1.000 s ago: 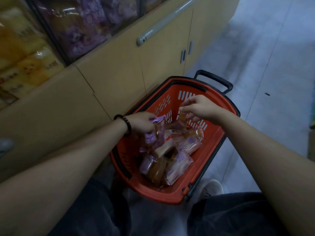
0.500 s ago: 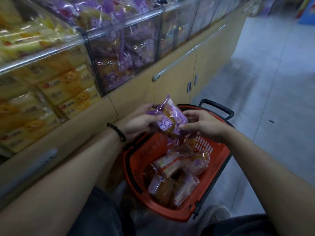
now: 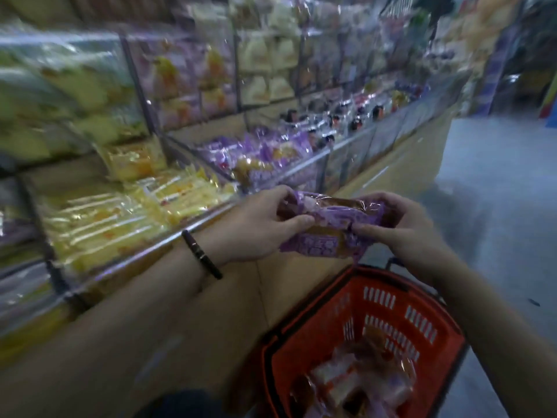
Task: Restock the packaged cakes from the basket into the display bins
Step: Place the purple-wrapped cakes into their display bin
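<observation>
left grip (image 3: 259, 224): fingers and thumb curled, pinching the left end of the purple cake packs (image 3: 331, 226)
right grip (image 3: 404, 227): fingers curled round the right end of the same packs, thumb on top
purple cake packs: held between both grips, in the air above the far rim of the basket and just in front of the bin edge; count unclear, wrappers crumpled together
basket (image 3: 391, 303): orange plastic, slotted walls, on the floor below the right arm, near the cabinet front
cakes in basket (image 3: 355, 384): loose heap of wrapped packs at the bottom, blurred
purple bin (image 3: 265, 158): clear-walled, holds purple-wrapped packs, beyond the grips
yellow bin (image 3: 120, 212): left of the purple one, holds yellow-wrapped packs
upper bins (image 3: 259, 55): more packs, blurred
bracelet (image 3: 202, 254): dark, on left wrist
floor (image 3: 497, 191): grey, on the right
</observation>
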Demonstrator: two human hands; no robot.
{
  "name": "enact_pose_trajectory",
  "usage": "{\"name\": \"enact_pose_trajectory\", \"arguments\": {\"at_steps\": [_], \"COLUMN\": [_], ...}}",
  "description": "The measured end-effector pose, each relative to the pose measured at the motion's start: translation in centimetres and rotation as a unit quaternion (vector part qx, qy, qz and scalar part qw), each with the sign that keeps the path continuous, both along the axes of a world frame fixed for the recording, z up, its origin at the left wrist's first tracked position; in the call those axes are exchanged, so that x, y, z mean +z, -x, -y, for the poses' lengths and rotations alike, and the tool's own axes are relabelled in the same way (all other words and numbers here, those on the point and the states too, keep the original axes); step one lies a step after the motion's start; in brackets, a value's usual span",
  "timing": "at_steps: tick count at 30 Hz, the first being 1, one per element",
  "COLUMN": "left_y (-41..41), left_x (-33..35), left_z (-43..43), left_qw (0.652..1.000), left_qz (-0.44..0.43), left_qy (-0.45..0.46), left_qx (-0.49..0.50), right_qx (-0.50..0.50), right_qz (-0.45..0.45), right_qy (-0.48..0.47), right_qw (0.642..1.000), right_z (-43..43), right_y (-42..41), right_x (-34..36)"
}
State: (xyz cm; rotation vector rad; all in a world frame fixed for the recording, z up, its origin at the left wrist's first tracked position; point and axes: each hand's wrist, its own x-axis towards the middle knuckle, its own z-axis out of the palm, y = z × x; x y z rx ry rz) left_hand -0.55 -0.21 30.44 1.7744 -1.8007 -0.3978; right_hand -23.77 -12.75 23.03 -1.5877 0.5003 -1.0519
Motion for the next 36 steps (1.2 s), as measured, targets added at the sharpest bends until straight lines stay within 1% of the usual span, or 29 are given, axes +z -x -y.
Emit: {"name": "enact_pose_trajectory", "arguments": {"at_steps": [2, 5, 7, 10, 12, 14, 16, 19, 22, 24, 26, 29, 31, 33, 36], "left_y": [-0.9, -2.3, -4.0, -6.9, -9.0, -11.7, -14.4, -16.6, -17.0, -17.3, -18.0, -18.9, -19.2, -19.2, -19.1], "left_x": [3.3, 7.2, 9.4, 12.7, 14.7, 15.7, 15.7, 15.1, 14.6, 14.1, 13.5, 12.7, 12.5, 12.5, 12.4], "left_z": [-0.4, -0.5, -0.2, 0.9, 1.7, 3.0, 4.4, 6.1, 7.4, 8.5, 9.5, 10.2, 10.5, 10.6, 10.5], "left_qw": [0.999, 0.997, 0.995, 0.988, 0.977, 0.960, 0.945, 0.935, 0.920, 0.908, 0.901, 0.914, 0.914, 0.903, 0.876], "left_qz": [0.019, 0.019, 0.018, 0.013, 0.053, 0.090, 0.080, 0.044, 0.061, 0.072, 0.096, 0.117, 0.131, 0.175, 0.268], "left_qy": [0.031, 0.070, 0.083, 0.111, 0.117, 0.120, 0.102, 0.081, 0.102, 0.122, 0.110, 0.067, 0.073, 0.085, 0.139], "left_qx": [0.000, 0.018, 0.055, 0.110, 0.168, 0.237, 0.301, 0.344, 0.373, 0.395, 0.408, 0.383, 0.376, 0.382, 0.377], "right_qx": [-0.003, 0.007, -0.008, -0.063, -0.086, -0.105, -0.100, -0.076, -0.077, -0.070, -0.076, -0.103, -0.110, -0.109, -0.111], "right_qz": [0.007, 0.005, -0.007, -0.034, -0.060, -0.103, -0.131, -0.137, -0.170, -0.177, -0.168, -0.155, -0.157, -0.165, -0.171], "right_qy": [0.026, 0.057, 0.070, 0.104, 0.119, 0.128, 0.119, 0.081, 0.070, 0.074, 0.072, 0.067, 0.075, 0.084, 0.085], "right_qw": [1.000, 0.998, 0.998, 0.992, 0.987, 0.981, 0.979, 0.984, 0.980, 0.979, 0.980, 0.980, 0.979, 0.977, 0.975], "right_z": [-0.2, 0.0, 0.6, 1.7, 2.3, 2.7, 2.9, 3.2, 3.2, 3.0, 3.3, 3.8, 4.1, 4.3, 4.4], "right_y": [-0.8, -2.7, -4.6, -8.6, -11.3, -13.4, -14.9, -16.8, -19.0, -20.3, -21.2, -21.7, -21.8, -21.7, -21.5], "right_x": [3.5, 8.5, 11.4, 14.9, 16.6, 17.7, 17.7, 16.6, 16.0, 15.8, 15.7, 15.7, 15.8, 15.8, 16.0]}}
